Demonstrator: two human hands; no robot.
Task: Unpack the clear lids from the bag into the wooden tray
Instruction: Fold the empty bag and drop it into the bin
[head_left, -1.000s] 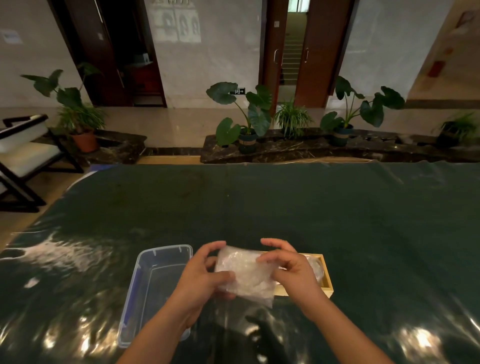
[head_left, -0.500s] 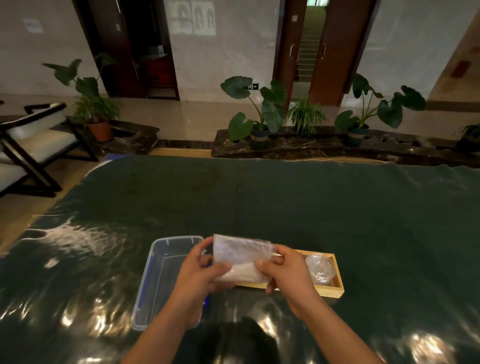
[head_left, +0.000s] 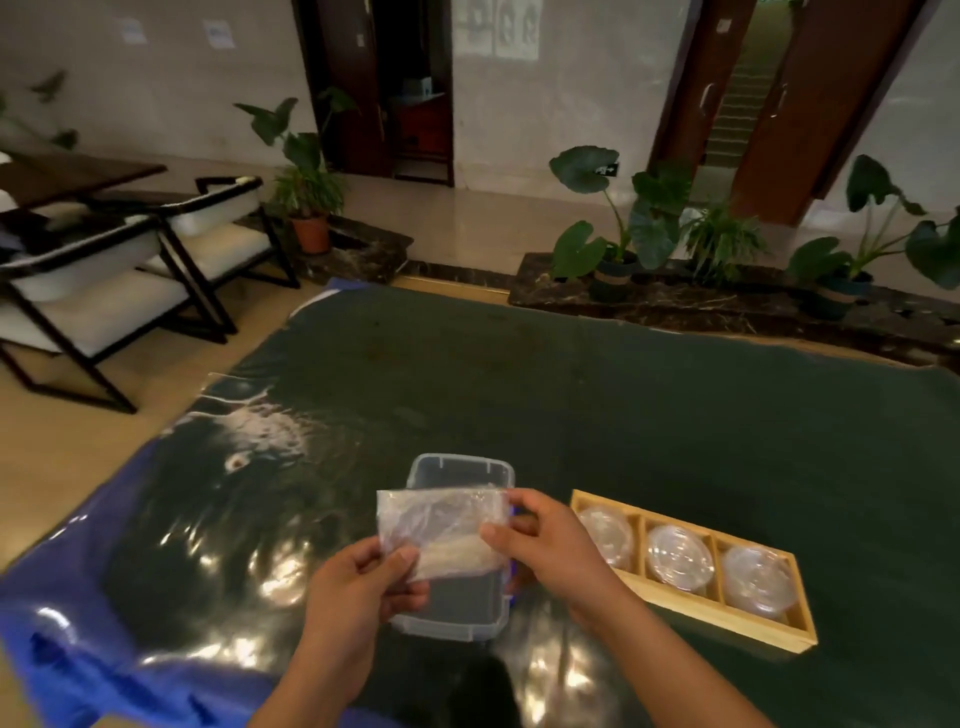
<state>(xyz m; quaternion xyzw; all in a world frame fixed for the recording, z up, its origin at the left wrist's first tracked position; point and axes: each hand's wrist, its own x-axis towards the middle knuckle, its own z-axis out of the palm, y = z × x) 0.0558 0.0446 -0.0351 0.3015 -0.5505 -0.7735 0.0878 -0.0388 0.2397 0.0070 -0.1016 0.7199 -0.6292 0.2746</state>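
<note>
Both hands, left hand (head_left: 363, 577) and right hand (head_left: 540, 535), pinch the limp, light bag (head_left: 441, 530) by its edges (film crumples easily) between curled fingers (head_left: 400, 561).

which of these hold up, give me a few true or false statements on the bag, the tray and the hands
1. The left hand and the right hand both pinch the plastic bag. True.
2. Each of the three compartments of the wooden tray holds a clear lid. True.
3. The bag is held over the wooden tray. False: it is held over the clear plastic bin.
4. The tray lies left of the bin. False: it lies to the bin's right.
</note>
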